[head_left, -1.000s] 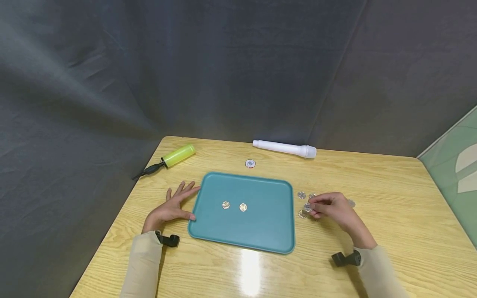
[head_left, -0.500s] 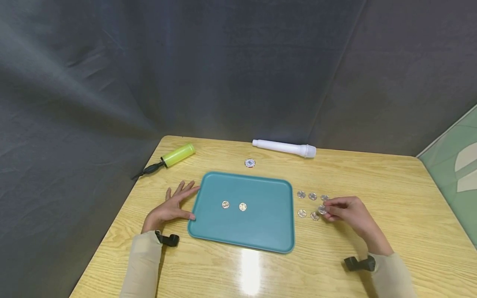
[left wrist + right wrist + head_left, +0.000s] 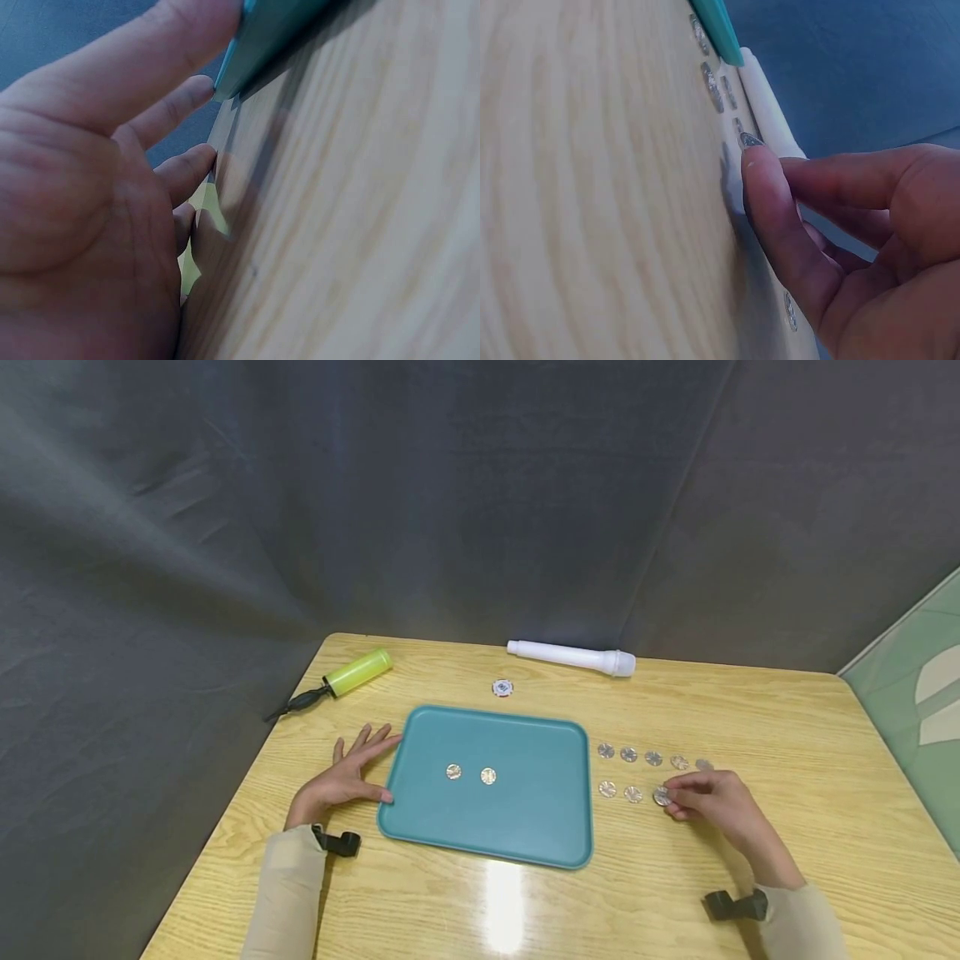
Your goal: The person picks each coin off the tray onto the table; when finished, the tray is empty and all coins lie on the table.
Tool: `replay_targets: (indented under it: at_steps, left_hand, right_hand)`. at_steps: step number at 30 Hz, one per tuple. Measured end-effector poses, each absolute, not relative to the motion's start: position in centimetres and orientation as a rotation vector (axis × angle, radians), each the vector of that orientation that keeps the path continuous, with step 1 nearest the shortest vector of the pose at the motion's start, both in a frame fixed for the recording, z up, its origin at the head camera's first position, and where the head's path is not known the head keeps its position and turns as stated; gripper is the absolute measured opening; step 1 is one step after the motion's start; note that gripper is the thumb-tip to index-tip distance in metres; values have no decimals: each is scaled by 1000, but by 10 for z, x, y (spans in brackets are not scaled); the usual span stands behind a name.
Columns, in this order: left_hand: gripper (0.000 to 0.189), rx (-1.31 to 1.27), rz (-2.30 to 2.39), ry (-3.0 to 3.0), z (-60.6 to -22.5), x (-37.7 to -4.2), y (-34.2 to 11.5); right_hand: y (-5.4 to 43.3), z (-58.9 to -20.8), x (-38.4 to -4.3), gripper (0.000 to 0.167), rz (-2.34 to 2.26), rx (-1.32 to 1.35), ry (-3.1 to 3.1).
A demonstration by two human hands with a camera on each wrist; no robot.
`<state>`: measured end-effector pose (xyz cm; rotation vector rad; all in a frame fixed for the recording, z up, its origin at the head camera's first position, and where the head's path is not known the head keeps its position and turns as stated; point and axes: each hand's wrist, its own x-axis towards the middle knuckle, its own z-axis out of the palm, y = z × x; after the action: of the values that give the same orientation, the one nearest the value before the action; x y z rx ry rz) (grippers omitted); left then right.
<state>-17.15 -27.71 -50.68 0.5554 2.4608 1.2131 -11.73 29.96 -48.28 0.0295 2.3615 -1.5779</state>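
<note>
My right hand (image 3: pixel 716 802) pinches a shiny silvery coin (image 3: pixel 662 796) between thumb and fingertips, low over the table to the right of the tray. In the right wrist view the coin's edge (image 3: pixel 750 140) pokes out past the thumb tip. Two more coins lie in a line to its left, one of them a nearby coin (image 3: pixel 633 795). Behind them runs a row of several coins, such as this coin (image 3: pixel 653 759). My left hand (image 3: pixel 347 782) spreads its fingers at the left edge of the teal tray (image 3: pixel 517 839), thumb and index finger touching the rim.
Two coins, including a left coin (image 3: pixel 453 772), lie inside the tray. Behind it are a poker chip (image 3: pixel 502 688) and a white toy microphone (image 3: pixel 570 657). A yellow-green hand pump (image 3: pixel 358 673) with a black end lies at the back left. A dark curtain (image 3: pixel 480 502) hangs behind the table.
My right hand has moved rightward and slightly toward me along the front row, holding a coin. More coins of the back row now show. The left hand and the tray have stayed still.
</note>
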Motion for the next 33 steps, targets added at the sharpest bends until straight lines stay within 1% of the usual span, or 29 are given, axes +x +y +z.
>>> replay_targets:
  at_steps: [6,12,19,25,33]
  left_hand:
    - [95,555,1215,2459,-506,-171,-277]
    - [96,549,1209,2458,-504,-171,-277]
    - [97,551,1212,2455,-503,-171,-275]
    - [98,536,1208,2461,-502,-172,-274]
    - [97,542,1211,2457,-503,-171,-275]
  right_hand:
    - [298,-484,-116,30,-1528,34,2395]
    - [291,-480,-115,27,-1368,87,2499]
    - [287,-477,-114,24,-1263,57,2581]
    - [287,-477,-115,22,-1225,19,2629]
    - [287,-478,-114,22,-1234,42,2630]
